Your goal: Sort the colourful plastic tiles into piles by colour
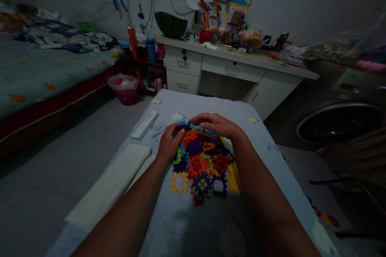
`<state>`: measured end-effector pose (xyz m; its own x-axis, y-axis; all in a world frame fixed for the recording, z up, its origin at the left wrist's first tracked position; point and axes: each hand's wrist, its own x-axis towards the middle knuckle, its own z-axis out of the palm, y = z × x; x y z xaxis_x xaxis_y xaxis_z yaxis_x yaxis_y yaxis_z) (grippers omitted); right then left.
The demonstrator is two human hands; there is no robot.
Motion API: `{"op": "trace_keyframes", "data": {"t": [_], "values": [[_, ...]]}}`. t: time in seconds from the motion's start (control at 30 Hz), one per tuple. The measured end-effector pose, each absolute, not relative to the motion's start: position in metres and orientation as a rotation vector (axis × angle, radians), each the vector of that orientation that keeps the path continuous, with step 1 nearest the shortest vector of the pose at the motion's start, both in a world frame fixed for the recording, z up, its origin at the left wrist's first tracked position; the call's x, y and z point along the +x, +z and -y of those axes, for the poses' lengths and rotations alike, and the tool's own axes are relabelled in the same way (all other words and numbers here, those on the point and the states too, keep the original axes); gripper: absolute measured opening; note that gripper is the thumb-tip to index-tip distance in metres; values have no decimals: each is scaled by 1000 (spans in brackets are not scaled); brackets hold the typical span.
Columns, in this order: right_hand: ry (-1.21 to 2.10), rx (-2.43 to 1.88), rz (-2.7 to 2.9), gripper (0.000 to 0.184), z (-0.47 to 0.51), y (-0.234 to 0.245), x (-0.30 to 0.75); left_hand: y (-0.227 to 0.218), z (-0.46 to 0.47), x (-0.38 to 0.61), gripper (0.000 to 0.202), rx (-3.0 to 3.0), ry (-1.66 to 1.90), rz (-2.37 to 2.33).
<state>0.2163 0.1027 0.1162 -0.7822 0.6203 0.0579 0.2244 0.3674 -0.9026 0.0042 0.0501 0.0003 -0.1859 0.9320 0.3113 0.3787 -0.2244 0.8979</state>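
Observation:
A heap of coloured interlocking plastic tiles (201,160) lies on a light grey-blue cloth-covered table (265,156); orange, purple, yellow, blue and green pieces are jumbled together. My left hand (169,141) is curled on the heap's far left edge, fingers closed round tiles there. My right hand (217,124) reaches over the far top of the heap, fingers bent down onto the tiles. Both forearms run in from the bottom of the view.
A folded cream cloth (111,186) and a slim white box (145,124) lie left of the heap. Beyond stand a cluttered white desk (229,68), a bed (39,76) at left, a pink bin (125,89) and a washing machine (340,120) at right.

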Motion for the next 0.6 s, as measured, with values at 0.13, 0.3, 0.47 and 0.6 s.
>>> {"op": "trace_keyframes", "data": {"t": [0.13,0.3,0.47,0.6], "values": [[1180,-999,2198,26,-98,113,248,2,-49,5,39,1544,1424,-1558],[837,-1604,2371,19,-96,104,280,0,-51,4,38,1567,1426,-1533],[1155,-1830,2286,21,-92,102,281,1,-51,3,41,1578,1465,-1515],[1339,-1735,2276,20,-91,98,275,2,-51,3,44,1512,1506,-1512]]}}
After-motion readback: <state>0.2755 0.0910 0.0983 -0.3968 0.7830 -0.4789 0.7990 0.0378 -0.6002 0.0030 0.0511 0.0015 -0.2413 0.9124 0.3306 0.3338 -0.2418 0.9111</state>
